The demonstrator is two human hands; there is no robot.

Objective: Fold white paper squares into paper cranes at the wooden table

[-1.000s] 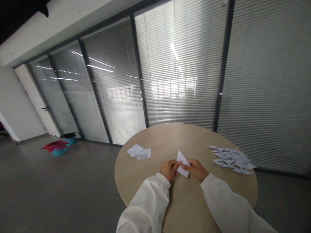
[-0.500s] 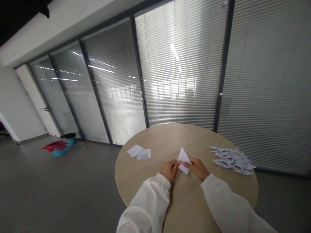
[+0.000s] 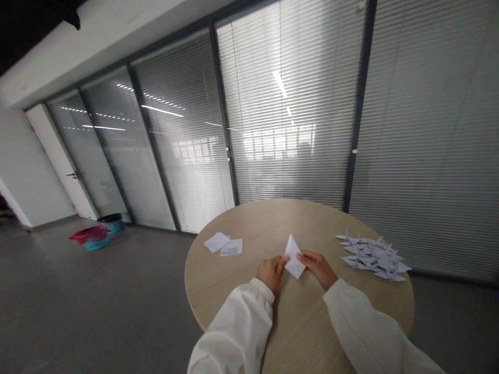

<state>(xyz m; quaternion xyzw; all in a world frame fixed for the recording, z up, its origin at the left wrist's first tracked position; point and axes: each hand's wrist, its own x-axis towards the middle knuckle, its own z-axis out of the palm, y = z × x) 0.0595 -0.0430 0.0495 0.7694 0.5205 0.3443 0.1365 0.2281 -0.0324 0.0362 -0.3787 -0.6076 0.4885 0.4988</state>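
Observation:
A folded sheet of white paper [image 3: 295, 264], kite-shaped with its long point away from me, is held between both hands above the round table [image 3: 268, 223]. My left hand [image 3: 270, 272] pinches its left edge, the thumb lying on top. On the opposite edge, my right hand [image 3: 318, 268] grips the paper with the thumb on its face and the fingers behind. Several folded paper cranes [image 3: 372, 257] lie in a cluster to the right of my right hand. Flat paper sheets [image 3: 217, 242] rest to the left, one with print on it.
Beyond the table's far edge runs a glass partition with blinds [image 3: 288, 171]. On the floor at the left stand a blue bin with a red liner [image 3: 91, 238] and another with a black liner [image 3: 113, 223]. A white door [image 3: 64, 161] is farther back.
The folded paper has turned slightly and now looks narrower, its tip a little to the left. My right thumb has moved from the paper's middle toward its right edge.

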